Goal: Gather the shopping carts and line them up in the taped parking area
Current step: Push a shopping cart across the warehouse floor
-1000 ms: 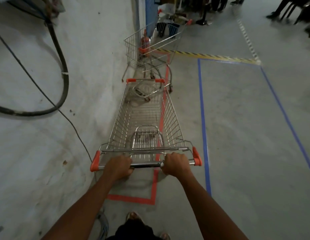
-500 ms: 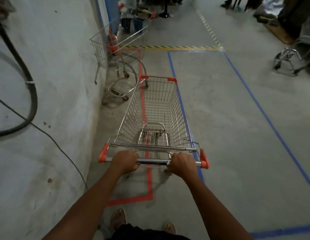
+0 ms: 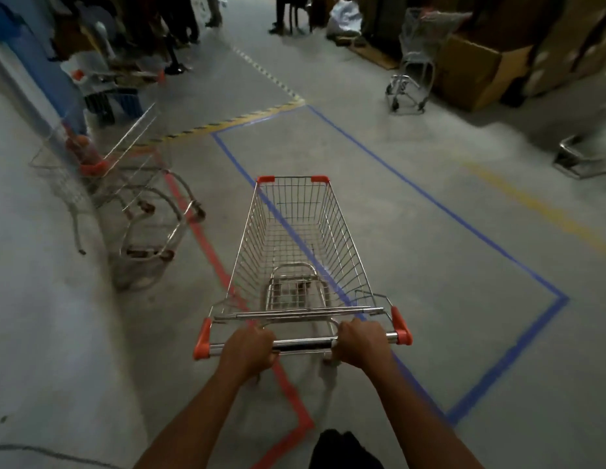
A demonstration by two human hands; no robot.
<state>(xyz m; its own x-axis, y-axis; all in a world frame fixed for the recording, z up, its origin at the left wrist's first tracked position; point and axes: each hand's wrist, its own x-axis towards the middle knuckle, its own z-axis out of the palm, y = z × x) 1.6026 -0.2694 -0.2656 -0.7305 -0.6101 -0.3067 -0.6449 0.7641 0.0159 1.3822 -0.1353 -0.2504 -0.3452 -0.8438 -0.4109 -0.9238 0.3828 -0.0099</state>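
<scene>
Fingers of both hands curl fully around the handle bar (image 3: 303,344) of the shopping cart (image 3: 294,252): the left hand (image 3: 249,348) grips near the left orange end cap, the right hand (image 3: 360,343) near the right. Its basket straddles the near blue tape line (image 3: 413,184). A second cart (image 3: 108,177) stands by the left wall, beside the red tape (image 3: 206,242)

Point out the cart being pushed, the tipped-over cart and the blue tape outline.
pushed cart (image 3: 294,238), head view, on its wire basket floor
tipped-over cart (image 3: 102,170), head view, on its wire basket
blue tape outline (image 3: 440,204), head view, on its far side line
</scene>
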